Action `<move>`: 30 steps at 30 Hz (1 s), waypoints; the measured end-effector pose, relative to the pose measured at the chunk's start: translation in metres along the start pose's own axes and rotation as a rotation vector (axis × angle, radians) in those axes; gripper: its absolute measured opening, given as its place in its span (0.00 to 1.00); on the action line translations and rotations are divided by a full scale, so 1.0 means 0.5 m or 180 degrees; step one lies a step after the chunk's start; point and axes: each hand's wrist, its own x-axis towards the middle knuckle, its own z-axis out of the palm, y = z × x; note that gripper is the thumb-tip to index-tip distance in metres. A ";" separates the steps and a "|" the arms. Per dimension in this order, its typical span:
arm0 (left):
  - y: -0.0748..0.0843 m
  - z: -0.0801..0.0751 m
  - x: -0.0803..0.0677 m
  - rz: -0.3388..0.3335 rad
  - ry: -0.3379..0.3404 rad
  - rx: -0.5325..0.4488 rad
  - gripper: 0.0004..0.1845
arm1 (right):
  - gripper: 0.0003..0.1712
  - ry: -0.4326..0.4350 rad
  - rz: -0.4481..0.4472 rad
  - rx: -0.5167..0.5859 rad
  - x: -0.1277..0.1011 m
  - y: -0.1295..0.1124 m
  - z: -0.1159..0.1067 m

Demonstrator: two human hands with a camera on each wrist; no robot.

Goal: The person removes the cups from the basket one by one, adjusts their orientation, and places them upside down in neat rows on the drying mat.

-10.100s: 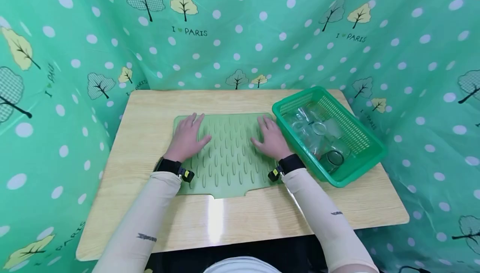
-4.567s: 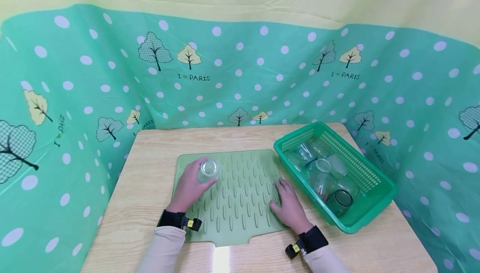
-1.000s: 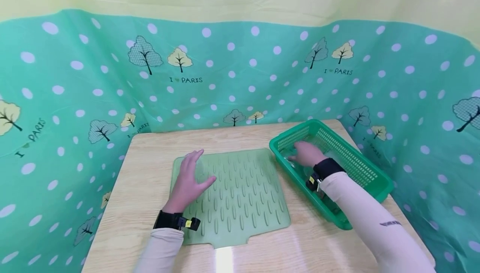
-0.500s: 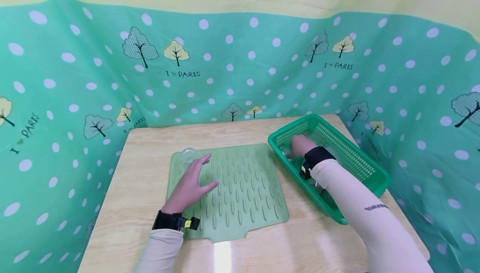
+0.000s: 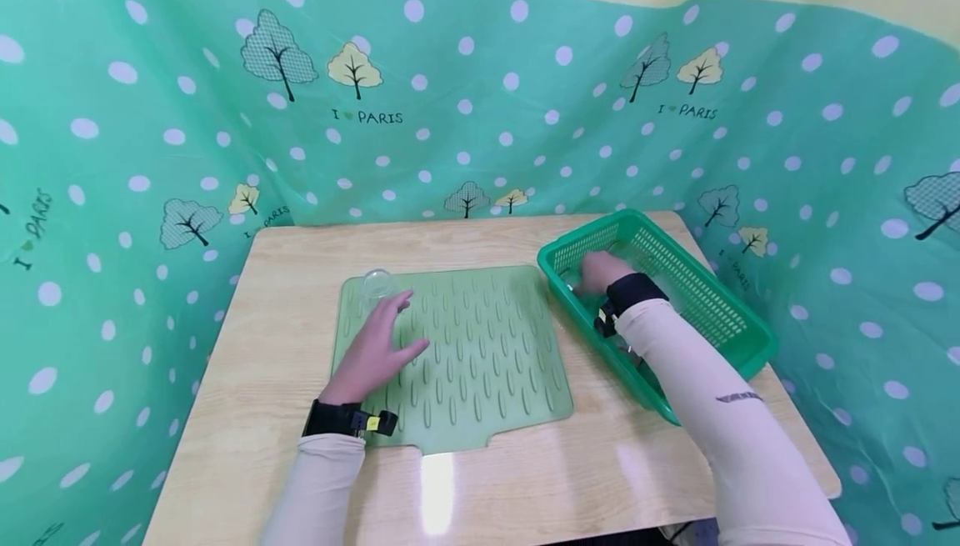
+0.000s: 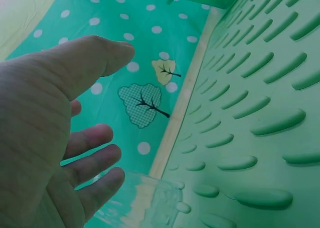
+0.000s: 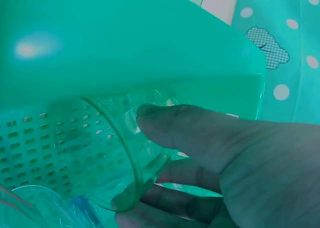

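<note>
My left hand (image 5: 371, 356) hovers over the left part of a green drying mat (image 5: 487, 363), fingers spread and holding nothing. Just beyond its fingertips, a clear glass (image 5: 377, 284) stands on the mat's far left corner. In the left wrist view, that same glass (image 6: 150, 200) shows beside the fingers. My right hand (image 5: 602, 273) reaches into the green basket (image 5: 697, 292) at its far left end. Seen from the right wrist, its thumb and fingers grip a clear drinking glass (image 7: 134, 163) lying on its side against the basket wall.
Another glass (image 7: 45, 198) lies close by in the basket; my right hand and sleeve (image 5: 697, 388) hide most of its contents. The basket stands at the mat's right on the wooden table (image 5: 262, 363). A dotted curtain (image 5: 480, 112) encloses the table's back and sides.
Both hands first lay on the mat. The left hand then held a glass, which now stands at the mat's far left corner. The right hand has gone into the basket and grips a glass.
</note>
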 end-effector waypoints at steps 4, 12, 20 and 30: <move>0.001 -0.005 -0.001 -0.0051 -0.0005 0.0022 0.48 | 0.24 0.0038 -0.0033 0.0105 0.006 0.002 -0.005; 0.005 -0.009 -0.004 -0.0130 -0.0056 0.0032 0.46 | 0.24 -0.0137 0.0014 0.0127 0.017 0.013 -0.009; 0.012 -0.006 -0.019 -0.0244 -0.0088 0.0029 0.45 | 0.17 -0.0252 0.0109 0.0122 0.025 0.036 0.008; 0.015 -0.003 -0.039 -0.0247 -0.0111 0.0095 0.45 | 0.17 -0.0019 0.0172 0.0064 -0.005 0.036 0.023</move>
